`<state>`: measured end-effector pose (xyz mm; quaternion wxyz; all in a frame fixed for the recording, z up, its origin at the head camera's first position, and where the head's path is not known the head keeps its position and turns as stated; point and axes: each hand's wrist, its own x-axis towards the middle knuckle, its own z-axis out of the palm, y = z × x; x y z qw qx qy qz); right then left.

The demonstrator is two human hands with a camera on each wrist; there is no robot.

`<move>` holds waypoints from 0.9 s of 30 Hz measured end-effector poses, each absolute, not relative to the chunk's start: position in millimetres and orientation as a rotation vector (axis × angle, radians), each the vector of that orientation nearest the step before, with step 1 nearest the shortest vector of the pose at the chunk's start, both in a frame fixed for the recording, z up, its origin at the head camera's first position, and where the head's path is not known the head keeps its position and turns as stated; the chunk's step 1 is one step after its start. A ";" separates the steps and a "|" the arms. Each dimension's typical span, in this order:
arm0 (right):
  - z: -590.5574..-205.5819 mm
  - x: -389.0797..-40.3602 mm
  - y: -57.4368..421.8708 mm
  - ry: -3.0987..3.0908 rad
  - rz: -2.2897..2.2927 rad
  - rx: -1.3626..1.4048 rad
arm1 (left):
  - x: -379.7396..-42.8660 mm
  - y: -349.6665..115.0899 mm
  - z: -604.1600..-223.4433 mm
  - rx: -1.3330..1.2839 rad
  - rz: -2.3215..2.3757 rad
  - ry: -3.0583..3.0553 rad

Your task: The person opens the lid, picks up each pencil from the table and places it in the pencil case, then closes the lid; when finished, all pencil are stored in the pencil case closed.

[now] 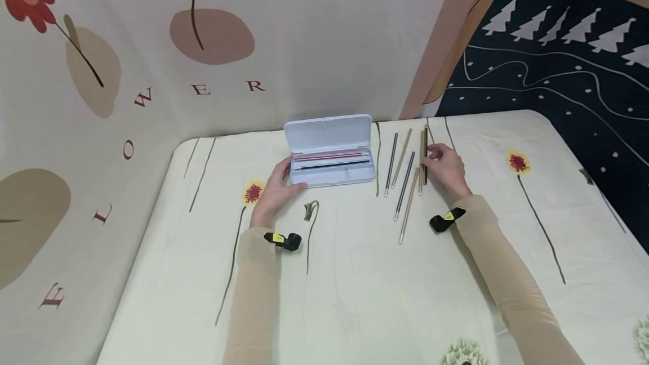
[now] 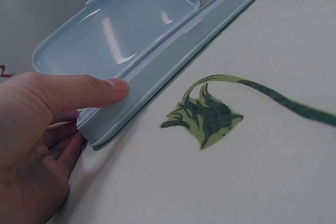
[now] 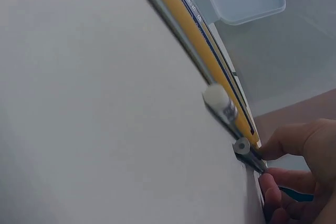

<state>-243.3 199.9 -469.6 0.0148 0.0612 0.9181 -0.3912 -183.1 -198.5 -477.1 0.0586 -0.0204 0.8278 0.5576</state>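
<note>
An open light-blue pencil case (image 1: 332, 183) stands at the back of the table, its lid (image 1: 329, 133) raised. Inside lie a red pencil (image 1: 332, 156) and a dark pencil (image 1: 332, 165). My left hand (image 1: 275, 193) grips the case's left end; in the left wrist view the thumb (image 2: 100, 92) presses its front wall and the other fingers lie behind the end. Right of the case, my right hand (image 1: 446, 169) pinches a dark pencil (image 1: 426, 139) between thumb and fingers. A wooden pencil (image 1: 421, 182) lies alongside it. The held pencil's near end (image 3: 242, 146) shows in the right wrist view.
Several more pencils, dark (image 1: 404, 186) and natural wood (image 1: 409, 205), lie loosely side by side between case and right hand. The white tablecloth (image 1: 350, 275) has printed flowers and stems. A hanging printed cloth (image 1: 329, 44) borders the table's back.
</note>
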 end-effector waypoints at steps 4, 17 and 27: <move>-468.9 -243.3 197.9 2.875 -1.193 0.167 | -182.5 -198.4 -475.5 -0.064 1.692 2.505; -472.3 -243.4 199.1 2.887 -1.218 0.172 | -182.2 -199.0 -475.0 -0.058 1.685 2.508; -474.1 -239.6 202.4 2.869 -1.407 0.167 | -182.3 -198.9 -476.4 -0.056 1.693 2.512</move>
